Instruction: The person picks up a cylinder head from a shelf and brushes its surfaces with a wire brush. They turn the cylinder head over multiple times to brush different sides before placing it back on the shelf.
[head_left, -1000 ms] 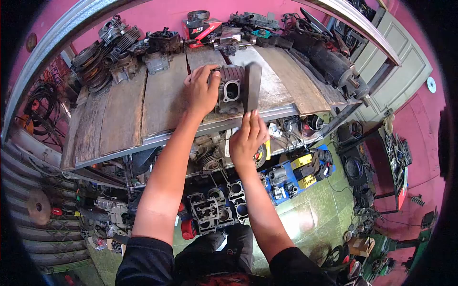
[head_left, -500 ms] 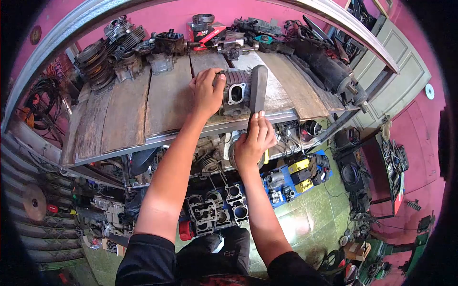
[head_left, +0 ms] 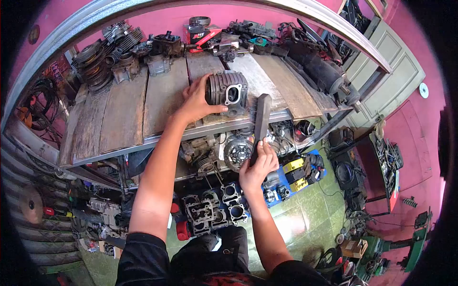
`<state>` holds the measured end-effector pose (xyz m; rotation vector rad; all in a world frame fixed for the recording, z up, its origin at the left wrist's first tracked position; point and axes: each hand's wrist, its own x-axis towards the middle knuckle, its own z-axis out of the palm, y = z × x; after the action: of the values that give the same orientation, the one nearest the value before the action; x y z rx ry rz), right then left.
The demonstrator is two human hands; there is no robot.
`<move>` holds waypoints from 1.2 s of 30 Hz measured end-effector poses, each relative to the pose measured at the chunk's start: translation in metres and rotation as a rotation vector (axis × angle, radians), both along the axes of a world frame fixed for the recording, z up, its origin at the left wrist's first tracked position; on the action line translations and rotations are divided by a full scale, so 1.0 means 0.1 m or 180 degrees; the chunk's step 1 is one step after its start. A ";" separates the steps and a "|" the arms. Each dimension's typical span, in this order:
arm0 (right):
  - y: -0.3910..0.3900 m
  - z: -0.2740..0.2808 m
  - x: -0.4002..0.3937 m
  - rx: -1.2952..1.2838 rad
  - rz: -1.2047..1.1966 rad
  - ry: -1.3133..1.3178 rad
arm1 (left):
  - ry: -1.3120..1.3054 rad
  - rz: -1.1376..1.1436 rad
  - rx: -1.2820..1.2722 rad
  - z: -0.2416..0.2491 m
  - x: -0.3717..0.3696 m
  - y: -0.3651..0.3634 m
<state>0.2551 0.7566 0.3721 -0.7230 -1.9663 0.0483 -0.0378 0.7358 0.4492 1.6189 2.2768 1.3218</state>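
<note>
Pink-walled workshop, worn wooden tabletop [head_left: 124, 109] with engine parts piled along its far edge. Your left hand [head_left: 194, 101] holds the finned cylinder [head_left: 227, 90] at the near edge of the tabletop, fingers wrapped over its left side, thumb under the near face; grip pressed onto the part. A second ago the cylinder sat flat with its port facing up; now it is tipped so the port faces you, and it sits a bit nearer the edge. Your right hand [head_left: 258, 169] is closed around the lower end of the long flat file [head_left: 261, 125], grip pinching it. Earlier the file lay against the right side of the cylinder, up on the tabletop; now it has dropped back toward you, its top end just near-right of the cylinder, your hand below the tabletop edge, over the cluttered shelf [head_left: 224, 148].
</note>
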 end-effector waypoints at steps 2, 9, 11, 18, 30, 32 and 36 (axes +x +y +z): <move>0.02 0.12 0.01 0.0000 -0.0025 0.0017 | 0.0142 0.0165 -0.0085 0.03 0.08 0.00; 0.00 0.35 -0.12 0.0200 0.0033 0.0043 | 0.0607 0.0762 -0.0147 0.12 0.40 0.00; -0.03 0.40 -0.21 0.0221 0.0122 -0.0080 | 0.0633 0.0745 -0.0185 0.11 0.41 -0.01; 0.19 0.31 -0.70 0.0716 -0.0010 -0.0191 | 0.0678 0.0749 -0.0314 0.07 0.36 -0.01; 0.32 -0.13 -0.53 0.0879 0.0268 0.0062 | 0.0195 0.0497 -0.0042 0.10 0.31 -0.09; 0.30 0.13 -0.63 0.0823 0.0090 -0.0081 | 0.0204 0.0458 -0.0070 0.09 0.33 -0.09; 0.35 0.29 -0.82 0.0785 0.0181 0.0033 | 0.0336 0.0565 -0.0067 0.10 0.34 -0.08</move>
<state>0.1736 0.7912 0.4013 -0.5045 -1.9400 -0.1535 -0.0041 0.7275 0.4596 1.5469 2.5398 1.2692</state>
